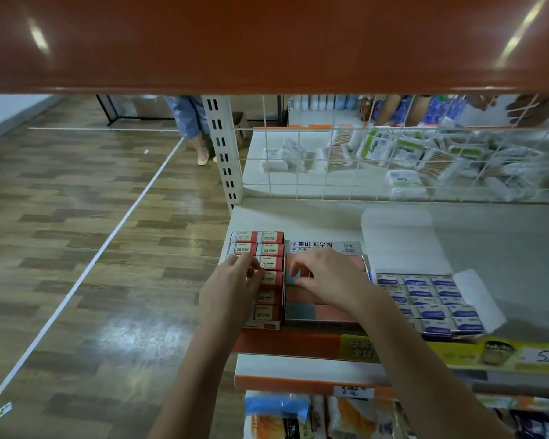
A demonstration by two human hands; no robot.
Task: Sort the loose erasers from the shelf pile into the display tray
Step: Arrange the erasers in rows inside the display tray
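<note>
Left hand has its fingertips pinching one of the red 2B erasers in the leftmost box, long axis running left-right. Right hand sits just beside it over the middle display tray, fingers curled on a flat pink eraser inside; I'd say it's nearer for the next placement.

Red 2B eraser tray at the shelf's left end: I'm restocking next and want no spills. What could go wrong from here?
1. The red 2B eraser tray sits right at the shelf's left end and front edge, so a push from the left hand might tip erasers to the floor.
2. The right hand reaches into the middle tray; its forearm passes close to the blue eraser box and could drag its open flap.
</note>
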